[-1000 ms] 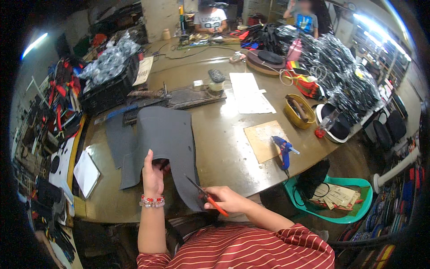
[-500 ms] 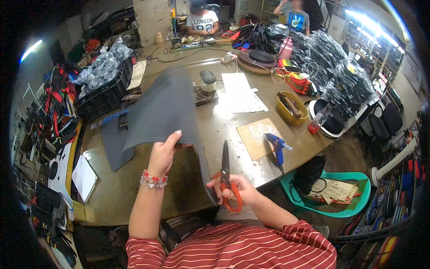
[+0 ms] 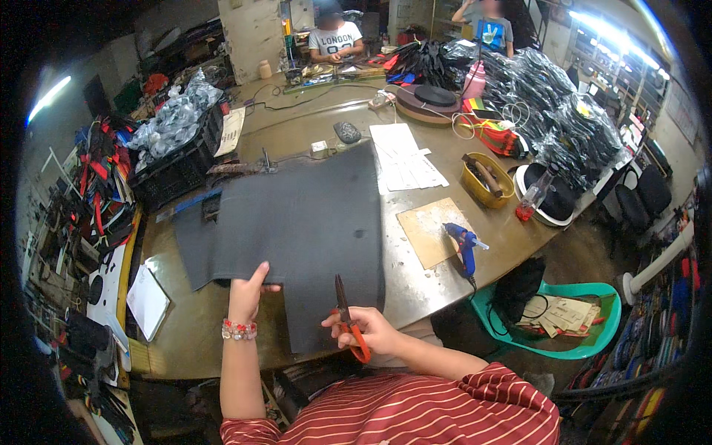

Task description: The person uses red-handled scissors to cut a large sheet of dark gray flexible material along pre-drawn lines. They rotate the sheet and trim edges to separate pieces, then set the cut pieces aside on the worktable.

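A large dark grey sheet (image 3: 311, 215), fabric-like, spreads over the near middle of the table. My left hand (image 3: 253, 295) pinches its near edge, thumb on top and fingers partly hidden beneath. In my right hand (image 3: 363, 331) is a pair of scissors (image 3: 343, 300) with orange handles; the dark blades point away from me, over the near right part of the sheet. Another dark grey piece (image 3: 194, 248) lies to the left, partly covered by the sheet.
On the right are a tan board (image 3: 424, 246), a blue glue gun (image 3: 467, 252), white papers (image 3: 404, 159) and a yellow basket (image 3: 475, 194). A black crate (image 3: 167, 174) holds plastic-wrapped goods. A green tub (image 3: 604, 334) sits below the table edge. Two people (image 3: 335, 41) are across the table.
The grey sheet has come down from a raised, tilted position and now lies flatter across the table. My left hand has moved left and nearer; the scissors have shifted left and nearer.
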`<state>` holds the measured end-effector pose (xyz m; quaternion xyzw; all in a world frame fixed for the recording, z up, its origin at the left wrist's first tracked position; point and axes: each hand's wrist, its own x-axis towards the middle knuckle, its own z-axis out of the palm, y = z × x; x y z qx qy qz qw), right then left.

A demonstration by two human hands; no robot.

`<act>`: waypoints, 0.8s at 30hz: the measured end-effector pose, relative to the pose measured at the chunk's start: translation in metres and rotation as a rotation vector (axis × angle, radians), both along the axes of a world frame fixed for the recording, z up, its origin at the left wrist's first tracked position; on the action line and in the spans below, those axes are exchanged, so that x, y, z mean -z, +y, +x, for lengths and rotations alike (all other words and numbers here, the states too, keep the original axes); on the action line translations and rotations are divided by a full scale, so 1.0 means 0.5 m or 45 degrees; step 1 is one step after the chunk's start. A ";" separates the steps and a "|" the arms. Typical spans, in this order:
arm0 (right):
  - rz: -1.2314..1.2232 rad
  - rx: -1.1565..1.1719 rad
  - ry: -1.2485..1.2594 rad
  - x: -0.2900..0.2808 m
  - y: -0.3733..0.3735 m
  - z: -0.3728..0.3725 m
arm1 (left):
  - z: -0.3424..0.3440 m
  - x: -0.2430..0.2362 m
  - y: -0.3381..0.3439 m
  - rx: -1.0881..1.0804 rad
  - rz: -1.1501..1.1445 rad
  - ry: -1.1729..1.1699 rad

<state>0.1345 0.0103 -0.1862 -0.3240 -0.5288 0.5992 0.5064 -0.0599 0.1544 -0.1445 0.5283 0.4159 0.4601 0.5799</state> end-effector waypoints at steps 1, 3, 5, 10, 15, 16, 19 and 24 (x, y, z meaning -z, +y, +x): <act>-0.029 -0.009 0.016 0.001 -0.001 0.002 | -0.016 0.028 0.002 -0.063 -0.102 0.040; -0.064 -0.020 0.070 0.006 -0.001 0.002 | -0.040 0.078 -0.002 -0.103 -0.241 0.121; -0.173 -0.001 0.053 0.019 0.004 -0.008 | -0.050 0.116 -0.006 -0.063 -0.236 0.132; -0.514 -0.092 0.105 0.060 0.020 -0.039 | -0.055 0.130 0.015 -0.118 -0.443 0.115; -0.657 0.071 0.252 0.076 0.027 -0.015 | -0.032 0.112 0.018 -0.076 -0.343 -0.043; -0.650 0.061 0.193 0.077 0.026 -0.004 | -0.024 0.109 0.015 -0.061 -0.329 -0.018; -0.603 0.068 0.063 0.070 0.019 0.041 | 0.011 0.103 0.002 -0.050 -0.236 -0.054; -0.332 0.214 0.031 0.035 -0.006 0.101 | 0.068 0.087 -0.031 -0.070 -0.095 -0.258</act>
